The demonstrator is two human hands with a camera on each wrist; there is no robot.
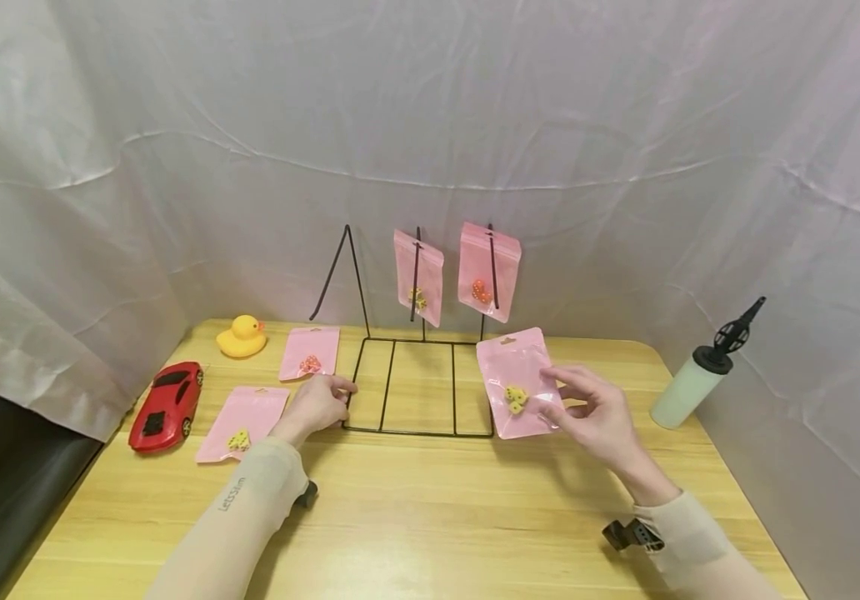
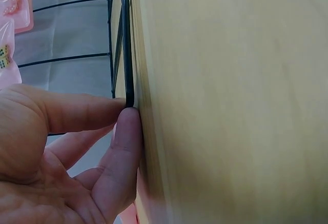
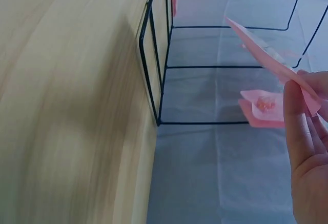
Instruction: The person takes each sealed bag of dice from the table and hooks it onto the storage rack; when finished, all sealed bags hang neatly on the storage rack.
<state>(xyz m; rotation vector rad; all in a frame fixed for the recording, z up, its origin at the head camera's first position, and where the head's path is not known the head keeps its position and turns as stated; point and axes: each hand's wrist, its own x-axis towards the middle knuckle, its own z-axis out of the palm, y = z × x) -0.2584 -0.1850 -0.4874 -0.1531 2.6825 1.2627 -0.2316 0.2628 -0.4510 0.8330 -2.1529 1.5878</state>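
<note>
My right hand [image 1: 597, 417] pinches the right edge of a pink zip bag [image 1: 501, 362] with yellow dice inside, held up by the rack's front right corner. In the right wrist view this bag [image 3: 266, 59] is seen almost edge-on between thumb and fingers. The black wire display rack [image 1: 422, 432] stands on the table. At its front left corner, my left hand [image 1: 317, 408] grips the base wire; the left wrist view shows thumb and finger at the wire [image 2: 127, 44]. On the rack's middle hook hangs a pink bag [image 1: 406, 260] with yellow dice, on its right hook one [image 1: 475, 258] with orange dice. The left hook [image 1: 330, 275] is bare.
Two more pink bags lie left of the rack, one [image 1: 297, 346] with orange-red dice, one [image 1: 250, 412] with yellow dice. Further left are a rubber duck [image 1: 241, 340] and a red toy car [image 1: 167, 408]. A pale green hand pump [image 1: 688, 392] leans at the right by the curtain [image 1: 775, 250].
</note>
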